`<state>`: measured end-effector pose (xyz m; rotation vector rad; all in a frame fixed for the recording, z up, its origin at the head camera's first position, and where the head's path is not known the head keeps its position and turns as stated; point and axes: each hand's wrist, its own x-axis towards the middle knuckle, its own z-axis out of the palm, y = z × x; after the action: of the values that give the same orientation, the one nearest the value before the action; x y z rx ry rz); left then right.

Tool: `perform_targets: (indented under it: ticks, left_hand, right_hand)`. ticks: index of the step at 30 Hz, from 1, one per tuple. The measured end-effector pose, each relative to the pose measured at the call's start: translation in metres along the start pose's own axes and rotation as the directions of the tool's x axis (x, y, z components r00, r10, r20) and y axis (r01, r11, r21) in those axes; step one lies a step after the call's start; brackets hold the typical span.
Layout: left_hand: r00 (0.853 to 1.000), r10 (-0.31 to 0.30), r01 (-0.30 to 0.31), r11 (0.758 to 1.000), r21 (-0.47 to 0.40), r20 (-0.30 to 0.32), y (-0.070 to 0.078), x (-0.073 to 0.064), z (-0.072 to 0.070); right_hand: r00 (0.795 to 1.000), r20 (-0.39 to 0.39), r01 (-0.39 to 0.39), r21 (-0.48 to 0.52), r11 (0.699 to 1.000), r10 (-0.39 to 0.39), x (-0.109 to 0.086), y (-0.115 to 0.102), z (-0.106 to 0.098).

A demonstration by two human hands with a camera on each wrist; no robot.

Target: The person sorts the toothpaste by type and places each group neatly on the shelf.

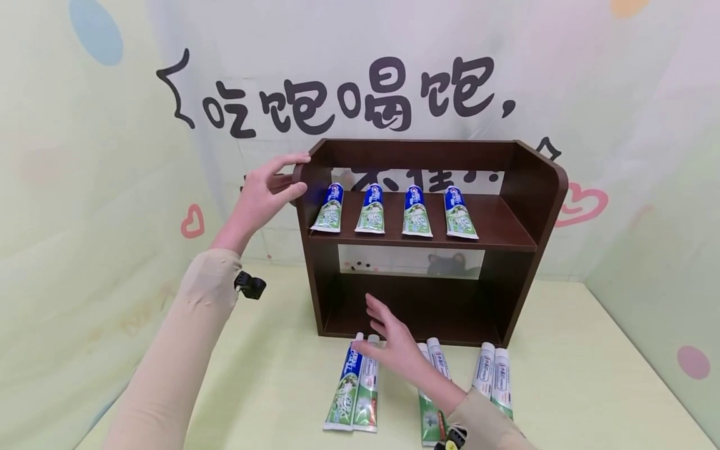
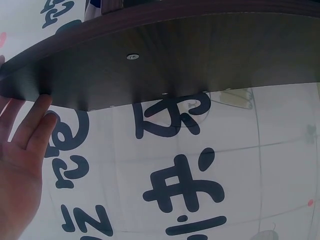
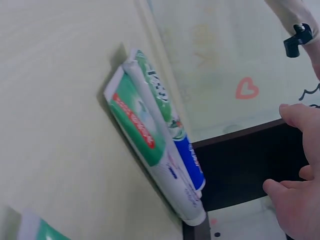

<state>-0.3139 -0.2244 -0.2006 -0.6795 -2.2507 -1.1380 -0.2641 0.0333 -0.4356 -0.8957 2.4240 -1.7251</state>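
A dark brown two-tier shelf (image 1: 427,245) stands on the table. My left hand (image 1: 264,194) touches the outer face of its left side panel (image 2: 180,60) near the top, fingers fairly straight. Several blue-and-green toothpaste tubes (image 1: 414,212) stand in a row on the upper tier, leaning back, caps up. My right hand (image 1: 396,344) hovers before the lower tier with spread fingers and nothing in its grasp. Beneath it, a blue-and-green toothpaste tube (image 1: 344,390) lies against a white-and-green toothpaste tube (image 3: 145,130) on the table, caps toward the shelf.
Two more pairs of white-and-green tubes lie in front of the shelf, a middle pair (image 1: 433,419) partly behind my right forearm and a right-hand pair (image 1: 500,381). A printed cloth wall (image 1: 360,62) rises behind the shelf and along both sides of the pale table (image 1: 596,375).
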Motion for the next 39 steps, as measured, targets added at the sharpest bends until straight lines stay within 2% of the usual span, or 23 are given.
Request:
perform_targets:
  ticks: [7, 16, 21, 26, 31, 39]
  left_hand:
    - [1.000, 0.007, -0.007, 1.000, -0.001, 0.003, 0.000, -0.002, 0.000]
    - [1.000, -0.012, 0.012, 1.000, -0.002, 0.004, 0.001, 0.000, 0.001]
    - [1.000, -0.003, 0.003, 1.000, -0.003, -0.001, 0.000, 0.000, 0.001]
    - [1.000, -0.005, 0.005, 1.000, 0.003, -0.004, 0.002, 0.000, 0.001]
    - [1.000, -0.027, 0.027, 1.000, -0.005, 0.005, 0.004, 0.000, 0.001]
    - [1.000, -0.002, 0.002, 1.000, 0.009, -0.010, 0.000, 0.000, 0.001]
  right_hand:
    - [0.996, 0.077, -0.052, -0.034, 0.998, 0.054, -0.005, 0.007, 0.013]
    - [0.975, 0.166, -0.140, -0.066, 0.988, 0.149, -0.010, 0.019, 0.021]
    - [0.970, 0.185, -0.143, -0.100, 0.985, 0.159, -0.011, 0.022, 0.022]
    - [0.963, 0.211, -0.132, -0.178, 0.975, 0.169, -0.014, 0.022, 0.022]
    - [0.960, 0.210, -0.124, -0.270, 0.955, 0.184, -0.019, 0.021, 0.019]
    - [0.946, 0.251, -0.103, -0.361, 0.927, 0.203, -0.023, 0.019, 0.016]
